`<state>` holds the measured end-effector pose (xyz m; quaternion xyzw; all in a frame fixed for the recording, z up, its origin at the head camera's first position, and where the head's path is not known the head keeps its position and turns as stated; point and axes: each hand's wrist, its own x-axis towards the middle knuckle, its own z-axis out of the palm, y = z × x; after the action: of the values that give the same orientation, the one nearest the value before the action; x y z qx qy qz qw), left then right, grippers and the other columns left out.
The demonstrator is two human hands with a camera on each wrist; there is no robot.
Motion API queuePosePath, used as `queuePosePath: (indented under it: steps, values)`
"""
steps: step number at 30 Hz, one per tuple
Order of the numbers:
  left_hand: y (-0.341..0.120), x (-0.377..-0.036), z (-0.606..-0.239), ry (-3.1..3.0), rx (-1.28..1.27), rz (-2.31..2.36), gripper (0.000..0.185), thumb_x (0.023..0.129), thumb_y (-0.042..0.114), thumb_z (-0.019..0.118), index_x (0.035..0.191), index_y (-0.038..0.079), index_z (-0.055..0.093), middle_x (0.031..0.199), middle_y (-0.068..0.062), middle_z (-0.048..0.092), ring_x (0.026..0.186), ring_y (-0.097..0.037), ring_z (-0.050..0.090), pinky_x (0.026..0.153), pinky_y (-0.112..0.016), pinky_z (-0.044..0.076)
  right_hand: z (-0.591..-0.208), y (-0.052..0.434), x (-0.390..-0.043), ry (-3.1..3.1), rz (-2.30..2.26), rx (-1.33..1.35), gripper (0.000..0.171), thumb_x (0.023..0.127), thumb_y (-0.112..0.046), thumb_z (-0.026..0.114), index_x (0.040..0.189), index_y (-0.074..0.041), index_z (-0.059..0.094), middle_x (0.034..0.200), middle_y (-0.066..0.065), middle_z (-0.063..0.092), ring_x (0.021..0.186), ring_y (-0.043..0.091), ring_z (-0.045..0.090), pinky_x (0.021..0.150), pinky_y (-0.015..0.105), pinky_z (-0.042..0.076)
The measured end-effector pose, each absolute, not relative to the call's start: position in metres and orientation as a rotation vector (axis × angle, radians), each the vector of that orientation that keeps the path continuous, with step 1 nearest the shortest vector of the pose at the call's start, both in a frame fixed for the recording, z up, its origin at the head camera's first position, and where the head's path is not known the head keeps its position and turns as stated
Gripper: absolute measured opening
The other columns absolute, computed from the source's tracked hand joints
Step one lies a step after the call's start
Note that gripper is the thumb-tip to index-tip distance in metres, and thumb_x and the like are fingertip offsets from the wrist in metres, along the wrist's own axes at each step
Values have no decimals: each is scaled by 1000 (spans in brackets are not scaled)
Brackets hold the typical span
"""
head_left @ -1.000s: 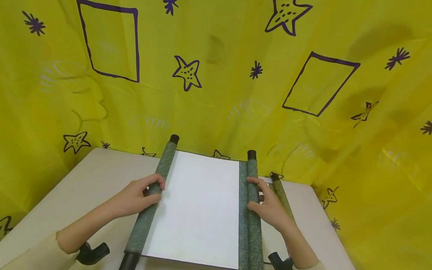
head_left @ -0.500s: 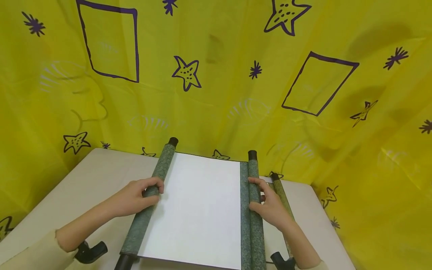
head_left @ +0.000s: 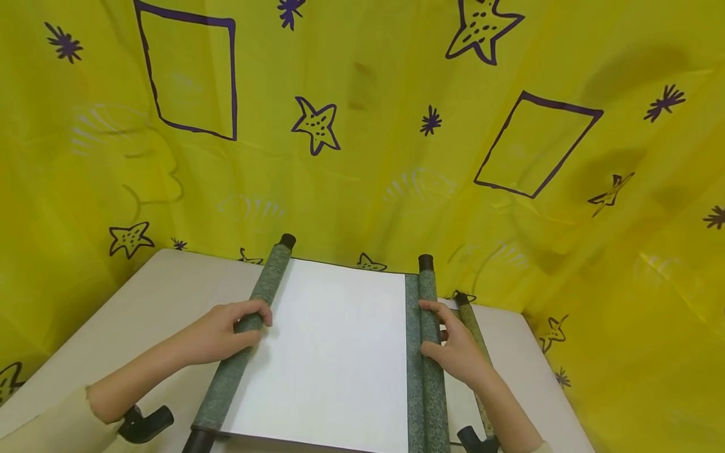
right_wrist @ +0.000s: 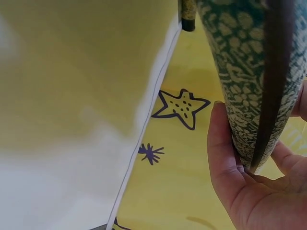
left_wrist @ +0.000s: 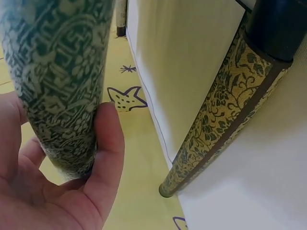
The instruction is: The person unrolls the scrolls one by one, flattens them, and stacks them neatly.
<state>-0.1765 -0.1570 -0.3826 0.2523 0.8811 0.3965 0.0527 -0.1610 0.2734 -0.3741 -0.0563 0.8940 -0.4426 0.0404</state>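
On the table: a scroll (head_left: 334,352) lies partly unrolled, its blank white sheet face up between two rolled ends.
Left roll: the left roll (head_left: 240,349) is green-patterned; its long axis runs from the near table edge away toward the backdrop, leaning slightly right.
Right roll: the right roll (head_left: 430,358) lies almost parallel, well apart across the sheet.
Left hand: the left hand (head_left: 218,333) wraps fingers over the left roll at mid-length, thumb beneath in the wrist view.
Right hand: the right hand (head_left: 455,349) clasps the right roll at about the same level.
Second scroll: a thinner second scroll (head_left: 472,343) lies just beside the right hand's outer side.
Room: bare table (head_left: 141,302) lies open leftward; the right side is tighter, with the table edge near.
Behind: a yellow backdrop (head_left: 362,126) with stars hangs close behind the far ends.
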Motion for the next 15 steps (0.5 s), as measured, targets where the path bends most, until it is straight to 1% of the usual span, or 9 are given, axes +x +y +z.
queuePosePath:
  steps: [2,3,5,7,10,12,14,15]
  values:
    - [-158,-177,-384,2670,774,1205,16,90,13,65,101,22,59,97,-2,59,62,-10,38,58,-26,37,-374,274,-161,2755,-1340,-179,67,88,-3,66,146,-29,44,155,6,37,93,30,46,63,35,43]
    - [-159,-178,-384,2661,781,1210,15,91,15,67,100,21,57,90,-1,55,60,-9,37,56,-26,36,-375,275,-161,2762,-1334,-181,67,88,-3,66,146,-29,44,155,6,37,93,30,47,64,35,44]
    - [-161,-178,-384,2646,798,1216,19,90,20,71,99,20,54,79,1,45,60,-8,35,54,-25,33,-375,276,-160,2776,-1319,-178,67,88,-3,66,146,-29,44,154,6,38,93,29,47,64,35,45]
    - [-162,-178,-384,2634,811,1226,25,89,22,74,98,19,51,73,2,35,57,-6,33,53,-24,32,-375,276,-160,2789,-1308,-174,68,87,-2,66,146,-29,44,154,7,38,92,29,48,65,35,46]
    - [-163,-177,-382,2617,810,1233,27,89,20,74,98,18,49,73,2,34,55,-5,31,52,-24,31,-375,277,-159,2799,-1298,-167,68,87,-2,65,146,-28,44,153,8,39,92,29,49,65,35,47]
    - [-164,-177,-381,2608,815,1234,24,90,15,71,102,17,50,78,-1,42,54,-5,30,52,-25,32,-375,277,-159,2805,-1293,-172,68,87,-1,65,146,-26,44,152,10,40,91,29,49,65,35,47]
    - [-165,-178,-380,2606,811,1227,21,90,13,68,105,18,53,90,-5,52,53,-5,30,52,-25,33,-375,278,-158,2814,-1287,-170,68,86,-1,65,146,-25,44,150,11,41,89,29,49,64,35,47]
    - [-165,-178,-380,2606,810,1221,21,90,12,67,106,18,54,96,-6,55,53,-5,30,52,-25,33,-374,278,-158,2813,-1288,-173,68,86,0,65,147,-25,44,150,11,41,89,29,48,64,35,46]
